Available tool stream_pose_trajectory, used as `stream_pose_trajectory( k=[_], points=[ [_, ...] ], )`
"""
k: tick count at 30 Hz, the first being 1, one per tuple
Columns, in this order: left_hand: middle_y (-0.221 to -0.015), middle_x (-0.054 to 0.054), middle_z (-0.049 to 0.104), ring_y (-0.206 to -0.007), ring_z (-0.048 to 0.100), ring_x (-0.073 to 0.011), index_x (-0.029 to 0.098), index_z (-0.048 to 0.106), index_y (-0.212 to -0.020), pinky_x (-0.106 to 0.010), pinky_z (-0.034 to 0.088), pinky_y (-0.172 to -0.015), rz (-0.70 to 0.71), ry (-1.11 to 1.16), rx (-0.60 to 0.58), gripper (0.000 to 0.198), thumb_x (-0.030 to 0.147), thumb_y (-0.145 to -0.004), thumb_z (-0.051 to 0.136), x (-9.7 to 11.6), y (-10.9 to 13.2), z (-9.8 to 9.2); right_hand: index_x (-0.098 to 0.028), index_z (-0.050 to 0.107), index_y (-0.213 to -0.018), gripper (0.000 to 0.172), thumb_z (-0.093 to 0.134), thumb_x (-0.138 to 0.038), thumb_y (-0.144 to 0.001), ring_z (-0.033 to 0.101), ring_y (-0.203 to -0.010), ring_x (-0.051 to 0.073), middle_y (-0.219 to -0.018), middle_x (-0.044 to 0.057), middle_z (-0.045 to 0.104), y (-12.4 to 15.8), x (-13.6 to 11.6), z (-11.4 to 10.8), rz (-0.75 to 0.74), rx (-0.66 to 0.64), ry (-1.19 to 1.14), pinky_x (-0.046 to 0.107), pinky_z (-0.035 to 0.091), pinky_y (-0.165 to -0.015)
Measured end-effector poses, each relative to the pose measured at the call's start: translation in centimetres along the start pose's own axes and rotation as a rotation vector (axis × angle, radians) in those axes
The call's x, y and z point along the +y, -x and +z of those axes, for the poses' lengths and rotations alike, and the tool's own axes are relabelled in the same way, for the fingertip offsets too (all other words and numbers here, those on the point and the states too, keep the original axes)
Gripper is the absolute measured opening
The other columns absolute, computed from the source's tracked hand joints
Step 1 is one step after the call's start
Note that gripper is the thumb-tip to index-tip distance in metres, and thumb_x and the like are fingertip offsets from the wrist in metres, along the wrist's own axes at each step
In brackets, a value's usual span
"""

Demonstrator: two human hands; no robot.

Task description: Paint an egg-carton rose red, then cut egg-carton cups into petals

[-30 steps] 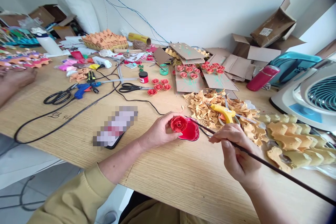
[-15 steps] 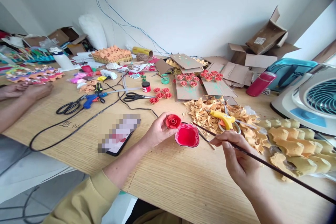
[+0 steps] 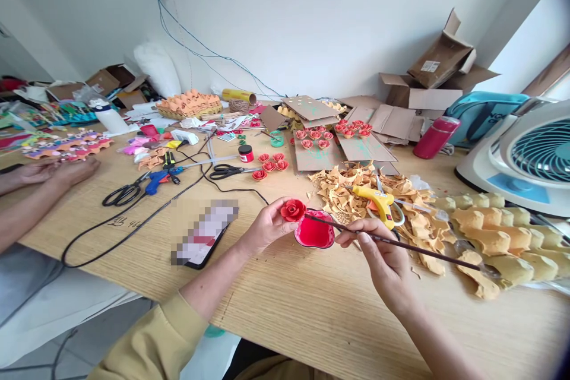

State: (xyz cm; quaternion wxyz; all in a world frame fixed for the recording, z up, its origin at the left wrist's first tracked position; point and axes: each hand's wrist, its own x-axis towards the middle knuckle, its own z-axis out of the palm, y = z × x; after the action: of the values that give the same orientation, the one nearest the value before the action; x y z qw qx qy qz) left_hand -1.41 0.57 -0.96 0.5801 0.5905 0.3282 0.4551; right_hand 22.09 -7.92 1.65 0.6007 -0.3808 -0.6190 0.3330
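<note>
A red rose made of egg-carton-like pulp (image 3: 293, 210) is pinched upright in my left hand (image 3: 265, 228), beside the rim of a small bowl of red paint (image 3: 314, 233). Between the fingers of my right hand (image 3: 380, 252) lies a long dark paintbrush (image 3: 414, 249), its tip at the right side of the rose and its handle running out to the right. The brush crosses over the bowl's rim. Behind the bowl sit several loose red roses (image 3: 269, 165) and a small jar of red paint (image 3: 246, 153).
Torn carton scraps (image 3: 338, 190) and a yellow glue gun (image 3: 376, 202) lie right of centre, with egg cartons (image 3: 494, 231) and a fan (image 3: 525, 160) beyond. Left are a phone (image 3: 207, 237), black-handled scissors (image 3: 122, 193), a blue glue gun (image 3: 157, 180) and another person's hands (image 3: 71, 172).
My right hand has moved left, bringing the brush tip from the bowl's rim to the rose. The brush now lies flatter. My left hand still holds the rose; the view has shifted slightly.
</note>
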Motion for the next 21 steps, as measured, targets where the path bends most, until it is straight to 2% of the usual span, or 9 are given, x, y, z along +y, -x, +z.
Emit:
stream_pose_trajectory(
  k=[6,10,13,17,21],
  points=[
    [-0.116,-0.01,0.069,-0.108,0.066,-0.0219,0.017,0.067,-0.115,-0.034,0.049,-0.101,-0.03,0.064,-0.073,0.053,0.035,-0.07,0.087,-0.2,0.2,-0.2,-0.024,0.064,-0.107,0.015,0.054,-0.034,-0.102,0.072,-0.082,0.018,-0.089,0.005,0.076,0.0,0.7,-0.5,-0.012,0.055,-0.008,0.032,0.059,-0.074],
    [-0.118,-0.009,0.068,-0.107,0.064,-0.0208,0.018,0.066,-0.116,-0.032,0.048,-0.101,-0.05,0.107,-0.074,0.051,0.032,-0.071,0.086,0.0,0.2,-0.1,-0.025,0.065,-0.107,0.015,0.054,-0.033,-0.102,0.072,-0.084,0.019,-0.088,0.004,0.075,0.3,1.0,-0.4,0.035,0.034,-0.033,0.034,0.058,-0.077],
    [-0.117,-0.008,0.068,-0.108,0.064,-0.021,0.019,0.065,-0.115,-0.033,0.047,-0.101,-0.042,0.106,-0.072,0.051,0.034,-0.07,0.086,0.1,0.2,-0.1,-0.025,0.066,-0.106,0.015,0.056,-0.035,-0.101,0.071,-0.081,0.018,-0.088,0.004,0.075,0.3,1.1,-0.4,0.052,0.078,-0.039,0.033,0.058,-0.077],
    [-0.115,-0.008,0.068,-0.109,0.063,-0.0223,0.018,0.061,-0.113,-0.034,0.048,-0.1,0.034,-0.083,0.043,0.054,0.034,-0.068,0.085,0.0,-0.6,-0.8,-0.026,0.066,-0.107,0.015,0.056,-0.037,-0.101,0.071,-0.084,0.017,-0.091,0.003,0.075,0.1,1.2,-0.8,0.054,0.138,-0.035,0.031,0.058,-0.079],
    [-0.109,-0.006,0.068,-0.102,0.065,-0.0211,0.018,0.059,-0.111,-0.034,0.051,-0.094,0.09,-0.443,0.224,0.047,0.029,-0.069,0.078,-0.5,-2.4,-3.3,-0.026,0.067,-0.106,0.016,0.056,-0.037,-0.101,0.072,-0.083,0.017,-0.09,0.003,0.075,-0.1,1.4,-1.3,0.045,0.132,-0.015,0.03,0.059,-0.077]
  ],
)
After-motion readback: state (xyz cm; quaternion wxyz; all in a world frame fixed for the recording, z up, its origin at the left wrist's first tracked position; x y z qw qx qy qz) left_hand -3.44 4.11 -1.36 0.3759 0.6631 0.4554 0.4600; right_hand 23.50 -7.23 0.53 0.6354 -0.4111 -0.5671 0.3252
